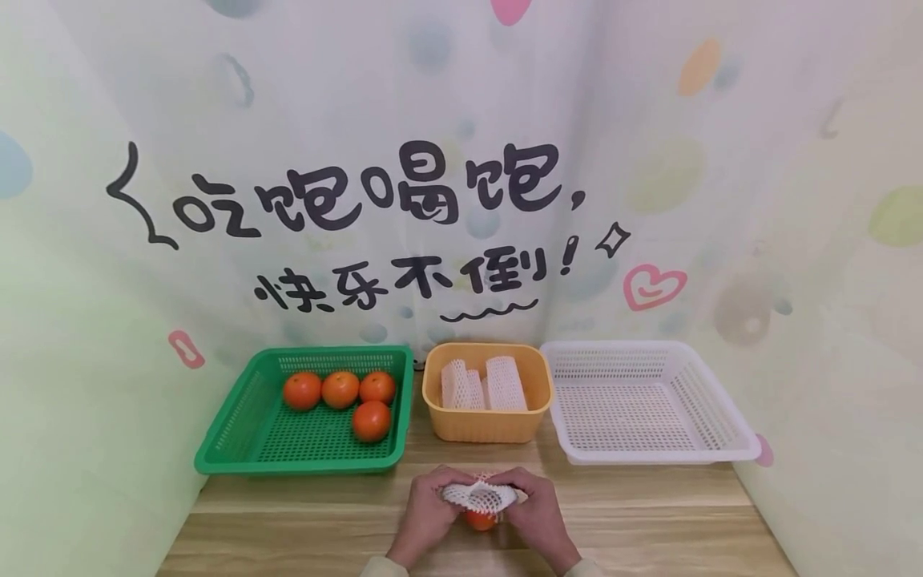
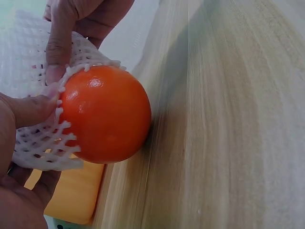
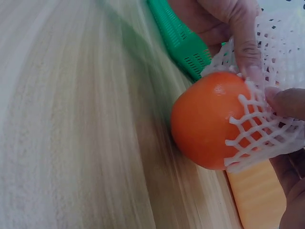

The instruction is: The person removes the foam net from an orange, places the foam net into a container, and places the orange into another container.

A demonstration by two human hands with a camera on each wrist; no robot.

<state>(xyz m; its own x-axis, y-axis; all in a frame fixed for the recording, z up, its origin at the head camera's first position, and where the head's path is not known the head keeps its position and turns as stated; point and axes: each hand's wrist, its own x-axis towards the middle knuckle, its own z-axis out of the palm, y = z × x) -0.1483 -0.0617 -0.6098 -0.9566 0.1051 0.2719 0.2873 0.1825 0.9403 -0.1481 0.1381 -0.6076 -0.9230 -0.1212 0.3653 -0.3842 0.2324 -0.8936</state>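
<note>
On the wooden table in front, an orange (image 1: 480, 522) sits partly inside a white foam net sleeve (image 1: 496, 498). My left hand (image 1: 430, 511) pinches the net's edge from the left, its thumb on top. From the other side my right hand (image 1: 537, 513) pinches the same net, the two thumbs close together in the left wrist view. The net covers the upper part of the orange (image 2: 112, 117), while its glossy lower part shows bare near the tabletop. In the right wrist view, the net's open mesh (image 3: 255, 126) spreads over one side of the fruit.
Behind the hands stands a yellow basket (image 1: 486, 426) with several rolled foam nets (image 1: 506, 383). At the left is a green basket (image 1: 303, 465) with several oranges (image 1: 372, 421). A white basket (image 1: 652, 457) stands at the right, and a printed curtain (image 1: 346, 96) hangs behind.
</note>
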